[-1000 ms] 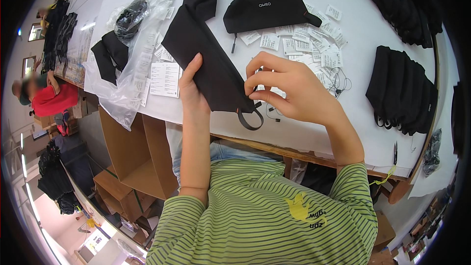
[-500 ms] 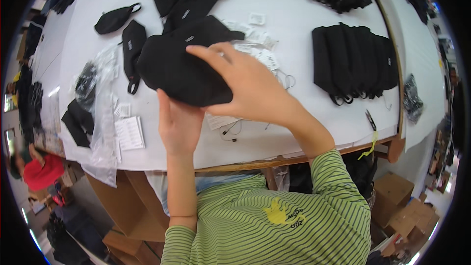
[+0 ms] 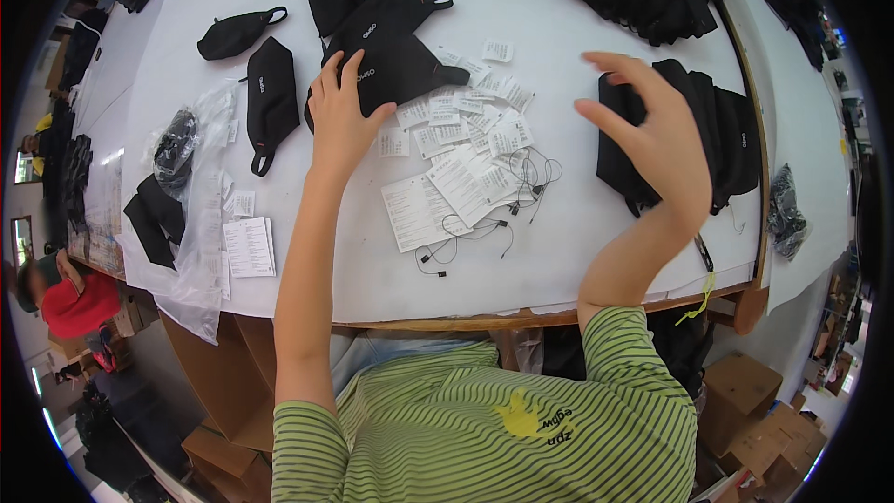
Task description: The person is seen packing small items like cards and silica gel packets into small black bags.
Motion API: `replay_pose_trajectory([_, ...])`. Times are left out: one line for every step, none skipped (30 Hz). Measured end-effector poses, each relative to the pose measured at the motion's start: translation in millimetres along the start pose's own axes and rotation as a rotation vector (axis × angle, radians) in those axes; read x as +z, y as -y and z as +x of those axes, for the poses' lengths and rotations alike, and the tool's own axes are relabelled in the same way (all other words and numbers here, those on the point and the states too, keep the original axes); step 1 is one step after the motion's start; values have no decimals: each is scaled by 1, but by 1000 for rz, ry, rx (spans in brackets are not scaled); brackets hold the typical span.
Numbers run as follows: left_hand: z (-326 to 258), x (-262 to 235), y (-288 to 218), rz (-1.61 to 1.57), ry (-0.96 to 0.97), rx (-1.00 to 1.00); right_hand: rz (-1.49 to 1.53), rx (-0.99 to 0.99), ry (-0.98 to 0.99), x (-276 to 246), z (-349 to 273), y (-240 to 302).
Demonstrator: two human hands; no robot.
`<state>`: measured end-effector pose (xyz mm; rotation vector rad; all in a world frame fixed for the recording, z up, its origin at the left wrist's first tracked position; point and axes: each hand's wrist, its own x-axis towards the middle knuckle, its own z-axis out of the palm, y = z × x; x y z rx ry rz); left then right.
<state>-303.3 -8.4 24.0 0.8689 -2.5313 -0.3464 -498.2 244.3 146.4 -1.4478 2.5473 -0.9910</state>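
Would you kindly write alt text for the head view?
A person's left hand presses a black pouch on a white table, while the right hand hovers open above a pouch stack. Paper tags lie between.

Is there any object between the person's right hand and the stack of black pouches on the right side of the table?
No. The right hand hovers open just above the stack of black pouches, with nothing visible between them.
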Motion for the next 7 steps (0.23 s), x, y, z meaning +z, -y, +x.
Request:
replay_pose_trajectory([-3,-5,-4,4,12,2,-52,59,162,6,3,2])
replay_pose_trajectory([-14,-17,-2,-81,-22,-32,-88,89,340,21,11,5])
replay_pose_trajectory([-19,-21,-9,-195,-47,-36,-86,101,342,26,13,2])
replay_pose_trajectory([-28,-23,-15,-198,-34,-35,-105,62,352,33,14,-2])
replay_pose_trajectory([-44,-28,-23,-303,98,12,-119,18,368,40,15,-4])
replay_pose_trajectory([-66,-33,-32,-405,228,50,-109,19,384,44,16,-4])
replay_pose_trajectory([-74,-34,-29,-400,238,32,-85,24,381,46,19,-1])
